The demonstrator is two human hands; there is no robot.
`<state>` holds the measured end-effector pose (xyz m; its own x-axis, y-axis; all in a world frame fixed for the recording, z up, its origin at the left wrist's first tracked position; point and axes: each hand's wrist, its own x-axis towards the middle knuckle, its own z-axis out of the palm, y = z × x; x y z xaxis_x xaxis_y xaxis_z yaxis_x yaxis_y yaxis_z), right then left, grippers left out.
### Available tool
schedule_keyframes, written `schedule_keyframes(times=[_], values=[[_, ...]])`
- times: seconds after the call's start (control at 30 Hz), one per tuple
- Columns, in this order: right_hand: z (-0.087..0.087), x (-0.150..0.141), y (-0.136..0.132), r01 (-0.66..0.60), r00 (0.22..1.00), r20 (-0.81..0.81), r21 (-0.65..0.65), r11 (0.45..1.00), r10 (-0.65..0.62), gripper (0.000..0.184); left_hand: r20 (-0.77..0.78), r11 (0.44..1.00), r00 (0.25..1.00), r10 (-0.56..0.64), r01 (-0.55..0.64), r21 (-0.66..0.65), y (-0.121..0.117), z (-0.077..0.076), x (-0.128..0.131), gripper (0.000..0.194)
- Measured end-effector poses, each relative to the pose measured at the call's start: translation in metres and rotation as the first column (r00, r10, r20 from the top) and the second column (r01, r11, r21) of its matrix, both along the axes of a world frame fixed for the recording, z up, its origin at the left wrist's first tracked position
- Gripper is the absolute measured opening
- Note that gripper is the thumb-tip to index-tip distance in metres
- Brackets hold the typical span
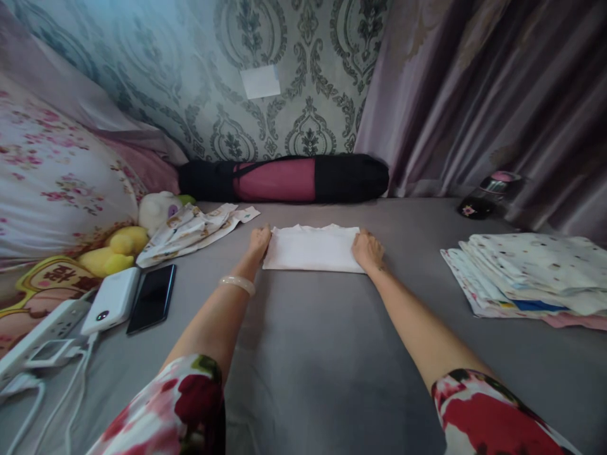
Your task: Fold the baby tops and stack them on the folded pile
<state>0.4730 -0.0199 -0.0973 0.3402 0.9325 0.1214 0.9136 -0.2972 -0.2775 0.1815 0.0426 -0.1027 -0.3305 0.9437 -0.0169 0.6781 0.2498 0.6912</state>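
A white folded cloth (313,249), perhaps a small garment, lies flat on the grey sheet (313,354) as a wide rectangle. Its far edge is slightly wavy. At its left end my left hand (260,241) has its fingers closed on the far corner; a pale bangle (237,284) circles that wrist. My right hand (368,250) grips the opposite end, fingers curled at the far right corner. Both arms stretch forward. Where the fingertips meet the fabric, they are partly hidden.
Right, a stack of folded printed cloths (535,272) and a dark glass jug (488,194). Left, a crumpled printed cloth (190,234), a phone (152,299), a white power bank (111,300), a power strip (47,335) with cables and plush toys (116,249). A long black-and-pink bag (284,179) lies along the wall.
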Motion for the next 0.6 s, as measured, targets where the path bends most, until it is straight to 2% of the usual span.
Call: schedule_keyframes(times=[0.1, 0.3, 0.43, 0.6], values=[[0.001, -0.001, 0.0, 0.002, 1.0, -0.003, 0.001, 1.0, -0.002, 0.034, 0.026, 0.999, 1.0, -0.014, 0.014, -0.034, -0.004, -0.004, 0.001, 0.027], [0.0, 0.0, 0.0, 0.002, 1.0, -0.007, -0.012, 1.0, -0.002, 0.034, -0.105, 1.0, 0.994, -0.02, 0.021, 0.013, -0.013, -0.01, 0.012, 0.022], [-0.002, 0.001, 0.001, 0.021, 1.0, -0.013, -0.005, 1.0, -0.022, 0.034, -0.224, 0.999, 0.974, 0.032, -0.036, -0.01, -0.013, -0.006, 0.017, 0.032], [-0.001, 0.003, 0.005, 0.044, 0.999, -0.03, -0.025, 0.999, -0.045, 0.034, -0.291, 0.996, 0.955, 0.059, -0.074, -0.039, -0.013, 0.001, 0.019, 0.035]])
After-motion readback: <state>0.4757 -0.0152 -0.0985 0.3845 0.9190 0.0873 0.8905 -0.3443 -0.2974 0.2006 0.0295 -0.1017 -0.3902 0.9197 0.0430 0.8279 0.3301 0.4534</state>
